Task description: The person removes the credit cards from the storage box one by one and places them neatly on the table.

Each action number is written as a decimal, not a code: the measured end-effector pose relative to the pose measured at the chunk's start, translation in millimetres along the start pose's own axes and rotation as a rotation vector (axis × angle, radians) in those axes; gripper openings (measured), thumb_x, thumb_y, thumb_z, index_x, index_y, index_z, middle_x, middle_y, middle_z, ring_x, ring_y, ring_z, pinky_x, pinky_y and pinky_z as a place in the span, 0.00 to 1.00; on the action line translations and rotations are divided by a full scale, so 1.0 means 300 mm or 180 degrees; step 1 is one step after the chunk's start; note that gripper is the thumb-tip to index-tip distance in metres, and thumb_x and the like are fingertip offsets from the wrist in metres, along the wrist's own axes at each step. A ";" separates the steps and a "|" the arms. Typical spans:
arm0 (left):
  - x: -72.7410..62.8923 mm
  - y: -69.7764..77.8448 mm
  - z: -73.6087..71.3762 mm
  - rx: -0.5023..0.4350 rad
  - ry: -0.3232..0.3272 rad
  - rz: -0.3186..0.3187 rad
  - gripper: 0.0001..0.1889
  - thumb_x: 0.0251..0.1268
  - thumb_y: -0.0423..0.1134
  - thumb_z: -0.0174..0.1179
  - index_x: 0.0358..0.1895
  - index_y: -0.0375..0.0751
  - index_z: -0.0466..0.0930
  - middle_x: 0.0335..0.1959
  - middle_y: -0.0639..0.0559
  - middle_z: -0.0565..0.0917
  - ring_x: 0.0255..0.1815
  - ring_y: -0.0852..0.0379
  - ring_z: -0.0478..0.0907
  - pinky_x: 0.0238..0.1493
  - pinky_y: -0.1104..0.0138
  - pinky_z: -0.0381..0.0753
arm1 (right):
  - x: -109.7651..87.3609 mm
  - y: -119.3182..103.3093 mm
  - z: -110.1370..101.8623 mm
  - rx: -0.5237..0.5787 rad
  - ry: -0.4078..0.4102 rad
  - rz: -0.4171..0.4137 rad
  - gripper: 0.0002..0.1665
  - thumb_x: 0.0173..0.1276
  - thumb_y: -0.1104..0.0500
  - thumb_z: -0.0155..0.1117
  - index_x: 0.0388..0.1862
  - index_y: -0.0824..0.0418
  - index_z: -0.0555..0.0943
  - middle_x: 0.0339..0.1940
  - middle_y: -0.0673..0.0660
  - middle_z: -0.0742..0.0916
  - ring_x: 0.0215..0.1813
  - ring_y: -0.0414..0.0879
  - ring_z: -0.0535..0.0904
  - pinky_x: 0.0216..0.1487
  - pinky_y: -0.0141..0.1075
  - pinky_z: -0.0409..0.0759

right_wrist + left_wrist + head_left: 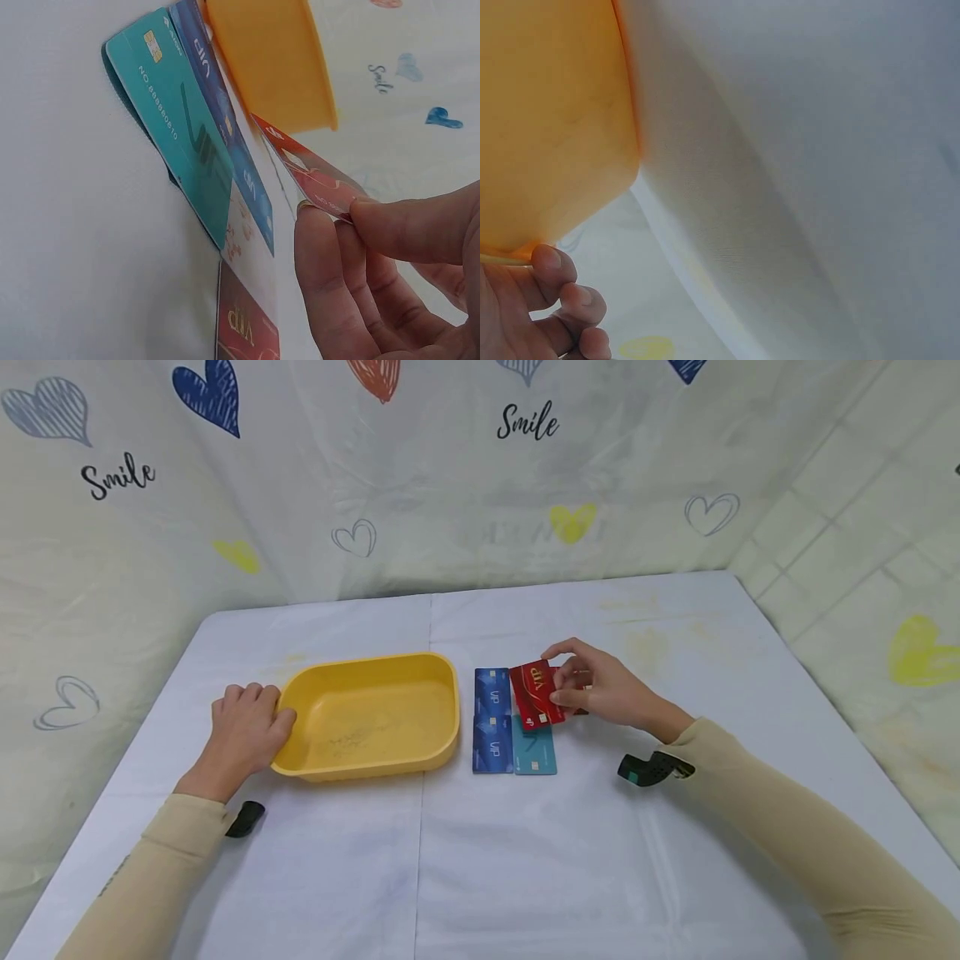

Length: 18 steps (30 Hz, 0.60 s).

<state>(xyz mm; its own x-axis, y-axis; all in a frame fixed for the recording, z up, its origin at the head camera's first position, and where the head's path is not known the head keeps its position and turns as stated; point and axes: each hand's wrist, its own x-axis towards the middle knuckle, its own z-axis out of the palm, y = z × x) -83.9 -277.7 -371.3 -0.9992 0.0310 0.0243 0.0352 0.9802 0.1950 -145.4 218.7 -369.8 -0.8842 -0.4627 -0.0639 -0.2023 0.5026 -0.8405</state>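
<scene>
My right hand (603, 687) pinches a red VIP card (531, 697) between thumb and fingers, holding it tilted above the other cards. Beneath lie two blue VIP cards (492, 747) in a column, with a teal card (536, 756) beside the lower one. In the right wrist view, a pale patterned card (249, 236) shows past the teal card, and another red VIP card (246, 322) lies beyond it. My left hand (251, 731) grips the left rim of a yellow plastic tray (367, 714), which holds nothing visible.
A white cloth (480, 868) covers the table. Behind it hangs a pale sheet (442, 468) printed with hearts and "Smile". Dark wrist devices sit under both sleeves, the right one (652, 768) low over the cloth.
</scene>
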 end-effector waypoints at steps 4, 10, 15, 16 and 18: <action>0.003 -0.004 0.005 -0.0005 -0.0003 -0.0010 0.20 0.73 0.43 0.40 0.48 0.27 0.73 0.40 0.34 0.72 0.50 0.34 0.59 0.51 0.42 0.57 | -0.008 0.008 -0.001 0.0029 -0.0012 0.0063 0.31 0.69 0.63 0.68 0.68 0.54 0.70 0.45 0.61 0.82 0.45 0.53 0.83 0.42 0.38 0.87; 0.002 -0.007 0.004 -0.0020 0.0018 0.0008 0.20 0.73 0.43 0.40 0.47 0.27 0.73 0.40 0.34 0.72 0.50 0.33 0.59 0.51 0.42 0.57 | -0.012 0.028 0.002 0.0002 0.0022 0.0126 0.32 0.68 0.63 0.69 0.68 0.54 0.70 0.45 0.60 0.82 0.48 0.54 0.83 0.44 0.36 0.86; 0.002 -0.006 0.004 -0.0024 0.0022 0.0000 0.19 0.73 0.43 0.40 0.47 0.27 0.73 0.40 0.34 0.72 0.51 0.33 0.59 0.51 0.42 0.57 | -0.014 0.045 0.004 0.0012 0.0039 0.0174 0.32 0.68 0.63 0.69 0.68 0.53 0.70 0.45 0.60 0.81 0.49 0.54 0.82 0.45 0.36 0.86; 0.002 -0.006 0.004 -0.0024 0.0023 -0.0002 0.19 0.73 0.43 0.40 0.47 0.27 0.73 0.40 0.34 0.72 0.51 0.33 0.59 0.51 0.42 0.57 | -0.014 0.049 0.005 0.0015 0.0037 0.0182 0.32 0.68 0.63 0.69 0.68 0.53 0.70 0.45 0.60 0.81 0.49 0.54 0.82 0.45 0.36 0.86; 0.003 -0.006 0.005 -0.0020 0.0021 -0.0003 0.19 0.73 0.42 0.40 0.47 0.27 0.73 0.41 0.34 0.72 0.51 0.33 0.59 0.51 0.42 0.57 | -0.016 0.055 0.005 0.0022 0.0036 0.0197 0.31 0.68 0.63 0.69 0.68 0.53 0.70 0.45 0.60 0.81 0.49 0.54 0.82 0.45 0.36 0.86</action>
<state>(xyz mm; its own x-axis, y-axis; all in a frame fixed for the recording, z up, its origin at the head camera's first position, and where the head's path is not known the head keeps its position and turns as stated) -85.0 -279.1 -373.1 -0.9991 0.0288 0.0305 0.0344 0.9789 0.2012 -143.7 228.1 -384.2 -0.8997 -0.4225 -0.1099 -0.1440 0.5250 -0.8388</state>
